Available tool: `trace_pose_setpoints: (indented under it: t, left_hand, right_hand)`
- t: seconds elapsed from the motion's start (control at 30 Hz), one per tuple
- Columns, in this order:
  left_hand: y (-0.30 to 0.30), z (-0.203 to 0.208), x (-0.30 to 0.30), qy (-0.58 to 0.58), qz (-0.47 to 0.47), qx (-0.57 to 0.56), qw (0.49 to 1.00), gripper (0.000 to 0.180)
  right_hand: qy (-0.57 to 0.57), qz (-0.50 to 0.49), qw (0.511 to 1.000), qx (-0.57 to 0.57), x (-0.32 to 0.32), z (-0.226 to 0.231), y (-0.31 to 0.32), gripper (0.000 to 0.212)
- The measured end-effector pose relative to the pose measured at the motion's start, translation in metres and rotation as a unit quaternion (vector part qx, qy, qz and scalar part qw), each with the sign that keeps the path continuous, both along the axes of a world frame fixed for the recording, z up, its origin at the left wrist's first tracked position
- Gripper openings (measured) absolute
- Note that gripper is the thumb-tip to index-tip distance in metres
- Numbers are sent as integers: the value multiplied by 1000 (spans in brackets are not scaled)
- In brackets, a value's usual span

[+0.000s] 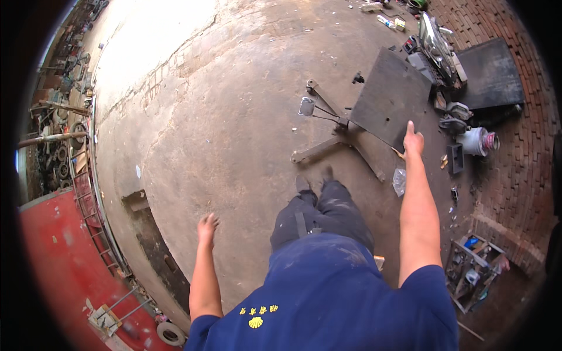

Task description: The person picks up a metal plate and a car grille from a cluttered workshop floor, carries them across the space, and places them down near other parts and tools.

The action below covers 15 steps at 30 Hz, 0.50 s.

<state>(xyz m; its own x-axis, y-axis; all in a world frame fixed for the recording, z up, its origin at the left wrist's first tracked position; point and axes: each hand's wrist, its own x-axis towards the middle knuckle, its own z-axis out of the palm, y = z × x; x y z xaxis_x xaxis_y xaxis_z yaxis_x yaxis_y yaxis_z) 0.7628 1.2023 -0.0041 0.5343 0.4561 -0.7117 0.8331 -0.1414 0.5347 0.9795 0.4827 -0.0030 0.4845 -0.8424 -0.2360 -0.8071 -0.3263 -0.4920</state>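
Note:
My right hand is at the near corner of a dark flat square board, one digit stretched along its edge. The other fingers are mostly hidden, so whether they grip the board is unclear. A thin pale-orange tip shows beside that hand; I cannot tell whether it is held. Under and left of the board, a dark metal frame with spread legs stands on the floor, with thin rods and a small square pad. My left hand hangs in the air over the floor, fingers loosely bent and apart, holding nothing.
Right: a car headlight, a second dark panel, a silver cylindrical part, a clear plastic bag and a tool rack. Left: a long floor pit, a red surface and a tyre.

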Motion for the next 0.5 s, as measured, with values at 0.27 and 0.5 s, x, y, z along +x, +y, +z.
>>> trace_pose_setpoints:
  t: [0.27, 0.5]
  left_hand:
    - [77, -20, -77, 65, 244, -18, 968, 55]
    - [-11, -19, 211, -42, -140, 10, 989, 50]
  right_hand:
    - [-48, -43, 998, -25, 36, -22, 19, 78]
    - [-41, -98, 994, -18, 161, -25, 46, 75]
